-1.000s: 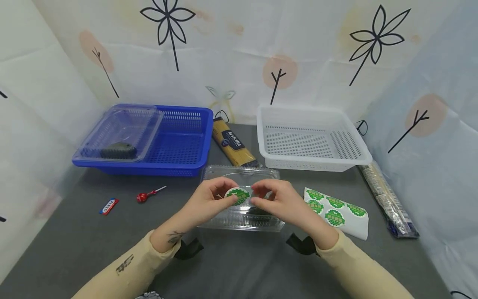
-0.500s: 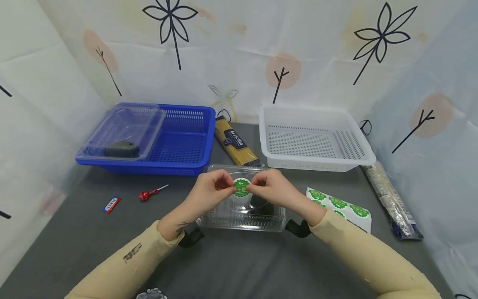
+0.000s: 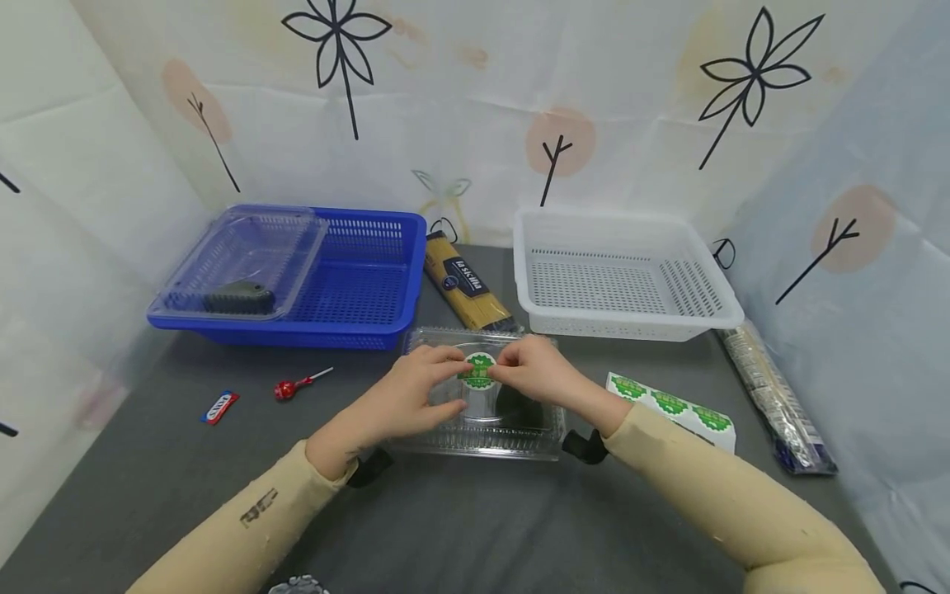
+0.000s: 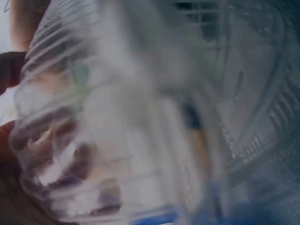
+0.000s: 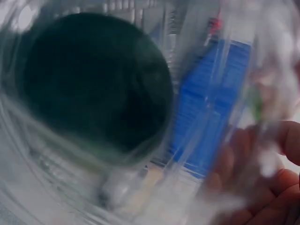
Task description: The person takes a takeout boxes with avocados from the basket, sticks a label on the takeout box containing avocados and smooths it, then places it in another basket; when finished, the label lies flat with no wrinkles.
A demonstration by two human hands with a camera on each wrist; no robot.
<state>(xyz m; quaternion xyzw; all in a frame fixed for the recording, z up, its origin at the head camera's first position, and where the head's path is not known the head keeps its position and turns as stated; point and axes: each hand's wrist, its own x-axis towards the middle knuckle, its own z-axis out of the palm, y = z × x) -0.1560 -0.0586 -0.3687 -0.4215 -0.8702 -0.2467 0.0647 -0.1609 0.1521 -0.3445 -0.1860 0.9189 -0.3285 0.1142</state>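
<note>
A round green-and-white sticker (image 3: 478, 371) lies over the lid of a clear plastic food container (image 3: 475, 441). At the sticker's right edge my right hand (image 3: 542, 371) pinches with thumb and index finger. From the other side my left hand (image 3: 397, 396) touches the sticker's left edge with its fingertips, thumb spread apart. Inside the container sits a dark green object (image 3: 518, 406), seen as a rounded dark shape (image 5: 98, 89) in the right wrist view. The left wrist view is blurred by the clear plastic, with fingers (image 4: 28, 23) behind it.
A sticker sheet (image 3: 686, 408) lies to the right. Behind stand a blue basket (image 3: 349, 330), bearing another clear container (image 3: 252, 239), and a white basket (image 3: 631, 322), with a spaghetti pack (image 3: 467, 285) between. A lollipop (image 3: 285, 389) and small candy (image 3: 220, 407) lie left, a silvery packet (image 3: 775, 396) far right.
Both hands first brought the sticker level above the lid, each pinching a side. Since then my left thumb has come away and its fingers have straightened; my right hand keeps its pinch.
</note>
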